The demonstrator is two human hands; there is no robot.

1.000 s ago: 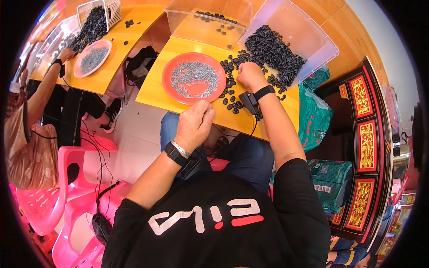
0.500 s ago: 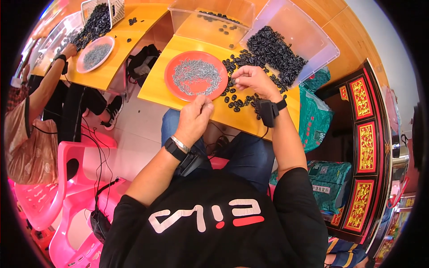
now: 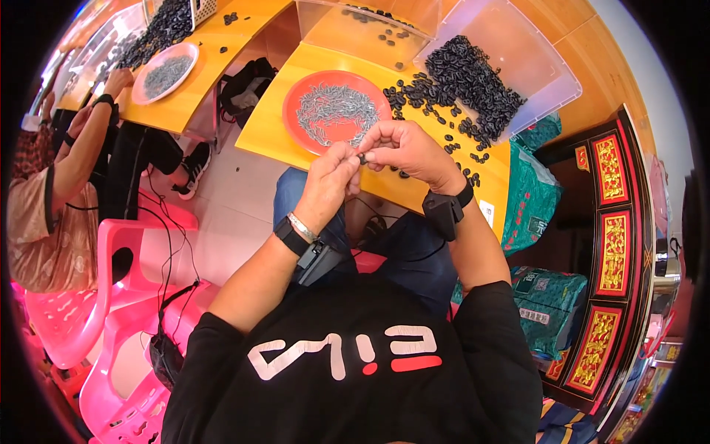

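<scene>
My left hand and my right hand meet fingertip to fingertip over the near edge of the yellow table. Between them shows a small dark oval piece, pinched by my right fingers. My left thumb and fingers are pressed together against it; whatever lies inside that pinch is hidden. Just beyond my hands sits a red plate with many small silvery metal pins. Loose black oval pieces are scattered to the right of the plate, some partly behind my right hand.
A clear plastic bin lies at the back right, spilling a black heap. Another clear box stands behind the plate. Green bags flank the table's right side. At left, a co-worker's arm reaches toward a pink plate.
My right hand has come left and nearer from the scattered black pieces to my left hand, bringing a dark piece. My left hand has shifted slightly right. The view has shifted a little.
</scene>
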